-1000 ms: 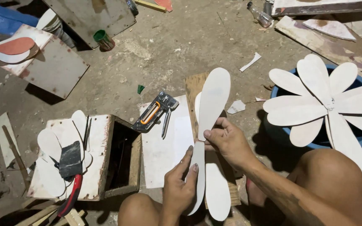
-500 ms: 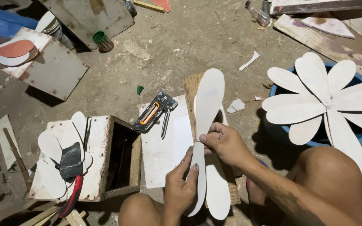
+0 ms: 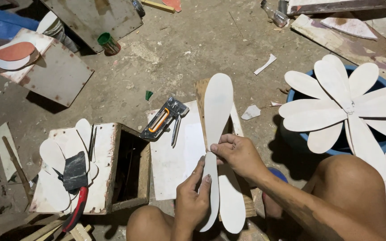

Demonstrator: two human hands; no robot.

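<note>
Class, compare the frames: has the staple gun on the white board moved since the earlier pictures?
No. The staple gun lies at the same spot on the white board, beside the wooden box.

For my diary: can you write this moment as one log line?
left hand: grips lower white petal | right hand: pinches petals' joint | stapler: on board

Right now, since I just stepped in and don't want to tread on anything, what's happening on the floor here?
A person sits on the dirt floor, joining white petal-shaped cutouts. The left hand grips a lower petal, and the right hand pinches the narrow point where the petals meet. A staple gun lies on a white board just ahead. A finished petal flower rests on a blue tub to the right, and more cutouts lie on an open wooden box.
</note>
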